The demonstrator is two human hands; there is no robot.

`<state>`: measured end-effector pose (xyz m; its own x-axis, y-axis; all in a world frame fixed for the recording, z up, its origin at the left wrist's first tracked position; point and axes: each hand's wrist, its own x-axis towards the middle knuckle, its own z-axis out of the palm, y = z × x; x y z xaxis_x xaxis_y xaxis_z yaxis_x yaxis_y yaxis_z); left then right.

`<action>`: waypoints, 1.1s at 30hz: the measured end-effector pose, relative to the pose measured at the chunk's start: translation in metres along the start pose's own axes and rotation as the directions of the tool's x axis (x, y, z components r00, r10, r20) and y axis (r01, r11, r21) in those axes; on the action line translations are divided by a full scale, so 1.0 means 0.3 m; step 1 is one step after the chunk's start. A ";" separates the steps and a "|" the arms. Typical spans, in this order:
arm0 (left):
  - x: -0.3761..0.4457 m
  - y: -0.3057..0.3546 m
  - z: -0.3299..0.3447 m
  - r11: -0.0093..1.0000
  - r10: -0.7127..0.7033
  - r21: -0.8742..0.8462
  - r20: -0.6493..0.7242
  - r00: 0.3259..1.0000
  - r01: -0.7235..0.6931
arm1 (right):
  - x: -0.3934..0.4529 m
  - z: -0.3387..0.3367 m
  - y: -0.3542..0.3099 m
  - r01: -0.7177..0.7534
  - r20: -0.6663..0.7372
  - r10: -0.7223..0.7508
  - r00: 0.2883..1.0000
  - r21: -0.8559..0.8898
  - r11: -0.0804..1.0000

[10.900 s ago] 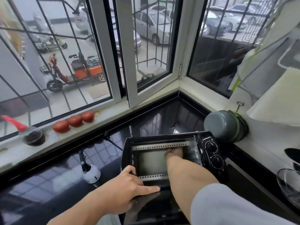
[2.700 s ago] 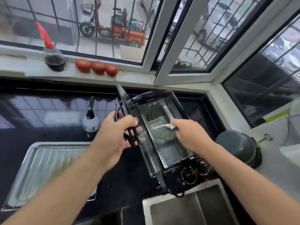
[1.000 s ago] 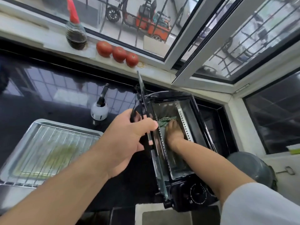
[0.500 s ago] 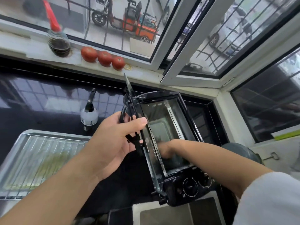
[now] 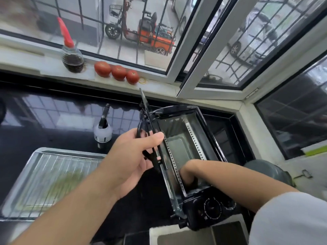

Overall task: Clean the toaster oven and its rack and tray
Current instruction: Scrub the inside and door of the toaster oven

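The black toaster oven (image 5: 208, 211) lies on its side on the dark counter, its opening facing up and its knobs toward me. My left hand (image 5: 131, 160) grips the handle of the oven door (image 5: 146, 110), holding the door open and upright. My right hand (image 5: 187, 175) is deep inside the oven cavity near the knob end; its fingers are hidden, so the scouring cloth seen earlier does not show. The metal tray (image 5: 23, 174) with the wire rack (image 5: 58, 174) lying in it sits on the counter at the left.
A sink (image 5: 185, 234) opens just below the oven. A small white bottle (image 5: 103, 131) stands behind my left hand. On the sill are three tomatoes (image 5: 117, 72) and a red-capped sauce bottle (image 5: 71, 57). A grey pot (image 5: 269, 172) lies at the right.
My right hand has slid from the far end of the cavity down to the end near the knobs. My left hand keeps its hold on the door handle.
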<state>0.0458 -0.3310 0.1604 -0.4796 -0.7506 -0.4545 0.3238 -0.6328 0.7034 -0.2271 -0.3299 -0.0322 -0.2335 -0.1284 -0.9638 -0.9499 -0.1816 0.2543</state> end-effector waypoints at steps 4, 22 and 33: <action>-0.001 -0.003 -0.012 1.000 -0.007 0.016 -0.023 1.000 0.007 | -0.129 -0.005 -0.034 0.085 -0.047 -0.086 0.995 -0.019 0.996; 0.000 -0.006 -0.061 1.000 -0.025 -0.008 0.128 0.991 0.026 | -0.662 0.091 0.053 -0.229 -0.909 0.056 0.413 -0.044 0.972; 0.022 0.004 -0.078 0.998 -0.056 -0.030 0.161 0.985 0.061 | -0.673 0.142 0.042 -0.243 -0.439 -0.101 0.893 -0.659 0.712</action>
<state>0.0622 -0.3412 0.1453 -0.6223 -0.6736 -0.3988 0.3181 -0.6831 0.6574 -0.2009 -0.2646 0.1620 -0.0214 -0.5244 -0.8512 -0.4826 -0.7402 0.4681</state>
